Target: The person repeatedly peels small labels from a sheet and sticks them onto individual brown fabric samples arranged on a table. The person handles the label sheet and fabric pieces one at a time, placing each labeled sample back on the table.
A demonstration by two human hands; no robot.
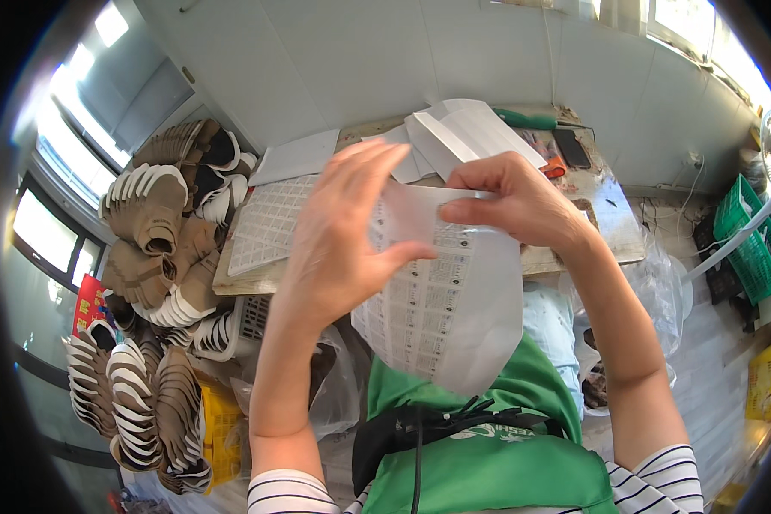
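The printed sheet [458, 295] hangs in front of the person's body, between the table and the green apron [488, 475], its lower part curving over the lap. The right hand [514, 201] grasps its upper edge, thumb and forefinger pinched together. The left hand [338, 240] is at the sheet's left side, its fingers blurred and parted from the thumb; whether the thumb tip touches the paper, one cannot tell.

The sheet looks very light, thin and limp (light seems to pass through its plain border), so it should bend easily and crease or tear if pulled hard. A smooth face may make it a little slippery. The blank margins look the best places to take hold — two opposite edges would keep it flatter than one corner.

On the table [623, 218], more label sheets [274, 218] lie to the left, while folded white papers [467, 133] crowd the back, with a dark phone [571, 149] and a green-handled tool [518, 118] to their right. Stacked shoe uppers [150, 210] press close to the table's left end — they narrow the room there. A black cord [418, 463] hangs over the apron, below the sheet.
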